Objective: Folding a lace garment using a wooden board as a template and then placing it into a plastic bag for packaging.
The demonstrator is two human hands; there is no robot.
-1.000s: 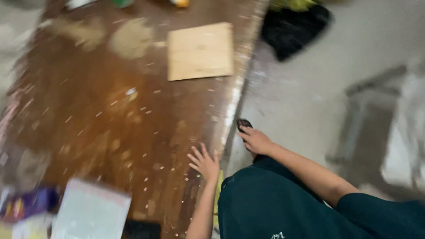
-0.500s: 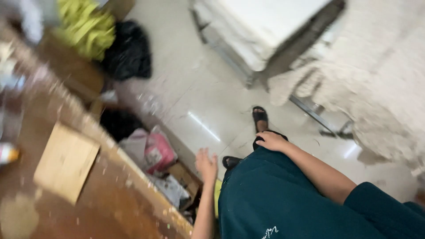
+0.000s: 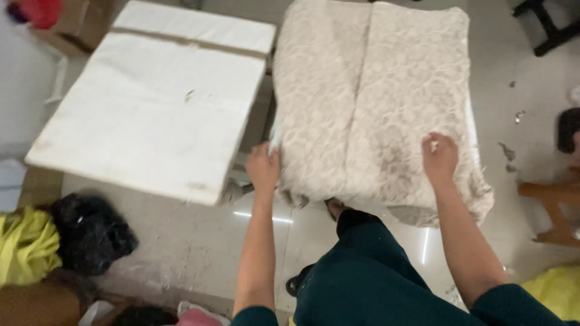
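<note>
Glossy pale tiled floor, seen from above, with scattered goods.

Item 1: cushion, large, beige, with a raised swirl pattern and a seam down its middle; a greyish stain near its lower right part. It stands at upper centre to right, its near edge hanging over the floor just ahead of the person's knee.

Item 2: left hand, at the cushion's lower left edge, fingers curled round that edge and gripping it.

Item 3: right hand, laid on top of the cushion near its lower right, palm down. Fingers bent lightly against the fabric; whether they pinch it cannot be told.

Item 4: white slab, flat, rectangular, with a brownish band across its far end and small marks on its face. It lies just left of the cushion, a narrow gap between them.

Item 5: black bag, crumpled, at lower left on the floor.

Item 6: yellow cloth, bunched, touching the black bag's left side.

Item 7: wooden stool, partly in view at the right edge, apart from the cushion.

Item 8: dark green trousers, worn by the person, at lower centre.
</note>
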